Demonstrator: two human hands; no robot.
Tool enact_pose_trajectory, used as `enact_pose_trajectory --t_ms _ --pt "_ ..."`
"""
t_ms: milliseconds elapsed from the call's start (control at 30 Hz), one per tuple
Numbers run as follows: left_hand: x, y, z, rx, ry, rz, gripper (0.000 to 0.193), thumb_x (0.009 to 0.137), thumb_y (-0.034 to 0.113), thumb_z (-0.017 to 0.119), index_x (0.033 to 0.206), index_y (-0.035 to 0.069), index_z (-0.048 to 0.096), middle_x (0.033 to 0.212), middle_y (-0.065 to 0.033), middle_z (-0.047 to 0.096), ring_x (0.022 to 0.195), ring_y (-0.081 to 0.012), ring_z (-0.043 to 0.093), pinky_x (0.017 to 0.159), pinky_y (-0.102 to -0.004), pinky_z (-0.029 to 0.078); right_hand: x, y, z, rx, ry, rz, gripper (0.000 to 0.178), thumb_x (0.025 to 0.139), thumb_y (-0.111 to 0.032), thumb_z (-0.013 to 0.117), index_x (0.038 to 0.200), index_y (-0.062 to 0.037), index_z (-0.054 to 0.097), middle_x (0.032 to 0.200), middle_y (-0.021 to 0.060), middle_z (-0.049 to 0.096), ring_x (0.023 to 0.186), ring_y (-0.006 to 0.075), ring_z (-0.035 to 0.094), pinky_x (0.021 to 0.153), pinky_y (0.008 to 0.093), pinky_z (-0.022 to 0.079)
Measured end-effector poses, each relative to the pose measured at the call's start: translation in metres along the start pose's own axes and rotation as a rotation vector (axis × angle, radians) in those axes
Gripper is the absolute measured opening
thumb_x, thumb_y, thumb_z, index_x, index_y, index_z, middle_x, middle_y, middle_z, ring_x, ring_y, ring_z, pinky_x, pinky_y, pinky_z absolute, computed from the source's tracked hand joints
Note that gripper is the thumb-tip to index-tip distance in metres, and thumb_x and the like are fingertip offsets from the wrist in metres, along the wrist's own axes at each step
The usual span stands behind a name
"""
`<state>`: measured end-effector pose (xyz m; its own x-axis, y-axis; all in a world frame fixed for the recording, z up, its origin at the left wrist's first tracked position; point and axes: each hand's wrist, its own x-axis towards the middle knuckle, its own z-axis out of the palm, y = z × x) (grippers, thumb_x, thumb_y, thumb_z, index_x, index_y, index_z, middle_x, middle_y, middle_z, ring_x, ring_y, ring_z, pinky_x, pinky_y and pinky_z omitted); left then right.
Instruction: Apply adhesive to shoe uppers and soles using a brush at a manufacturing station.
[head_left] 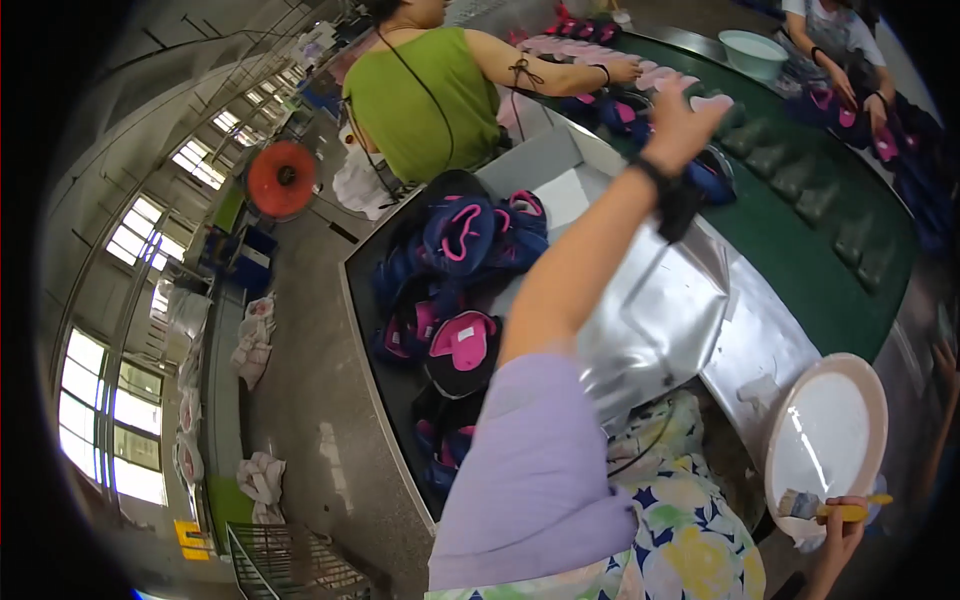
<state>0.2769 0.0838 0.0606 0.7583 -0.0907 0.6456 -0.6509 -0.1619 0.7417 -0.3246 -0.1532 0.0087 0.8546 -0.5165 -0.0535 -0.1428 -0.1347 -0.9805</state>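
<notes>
My left hand (pixel 685 128) reaches far forward over the green conveyor belt (pixel 800 255), its fingers apart and somewhat blurred. Close to its fingertips lies a pink, insole-shaped piece (pixel 712 103), one of a row on the belt. Below the wrist sits a dark blue shoe (pixel 712 178), partly hidden by my arm. In my right hand (pixel 845 538), at the lower right, is a paintbrush (pixel 848 512) with a yellow handle. Its bristles are at the near rim of a pale basin (pixel 876 400) holding white liquid.
Navy and pink shoes (pixel 460 235) are piled in a dark tray at my left. A metal surface (pixel 650 320) lies before me. A person in a green top (pixel 425 105) works ahead; another person's hands (pixel 865 105) handle shoes across the belt, beside a pale green basin (pixel 752 55).
</notes>
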Motion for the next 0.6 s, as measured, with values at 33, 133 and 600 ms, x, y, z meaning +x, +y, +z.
enact_pose_trajectory --t_ms 33,133,600 --pt "-0.014 0.021 -0.067 0.082 -0.011 0.149 0.064 0.067 0.030 0.078 0.118 -0.005 0.058 0.130 -0.0276 0.052 0.125 -0.0389 0.048 0.107 -0.0427 0.038 0.002 -0.005 0.010 -0.003 0.046 0.035 0.017 0.092 -0.014 0.061 0.104 -0.0044 0.054 0.094 0.0061 0.057 0.079 0.0121 0.053 0.072 0.0249 0.043" --pt "-0.074 0.025 -0.280 0.644 0.430 -0.051 0.074 0.063 0.026 0.085 0.122 -0.007 0.054 0.110 -0.0231 0.064 0.104 -0.0372 0.061 0.092 -0.0452 0.048 0.019 -0.035 0.035 -0.014 -0.074 0.026 0.018 0.092 -0.014 0.061 0.105 -0.0045 0.053 0.095 0.0059 0.057 0.080 0.0118 0.053 0.073 0.0253 0.043" --pt "-0.214 0.029 -0.314 0.874 0.002 0.123 0.030 0.075 0.005 0.074 0.101 0.003 0.060 0.091 -0.0128 0.061 0.088 -0.0326 0.061 0.077 -0.0396 0.049 0.022 -0.039 0.047 -0.030 -0.029 -0.080 0.023 0.091 -0.012 0.065 0.110 -0.0036 0.054 0.097 0.0046 0.059 0.091 0.0121 0.057 0.081 0.0268 0.047"
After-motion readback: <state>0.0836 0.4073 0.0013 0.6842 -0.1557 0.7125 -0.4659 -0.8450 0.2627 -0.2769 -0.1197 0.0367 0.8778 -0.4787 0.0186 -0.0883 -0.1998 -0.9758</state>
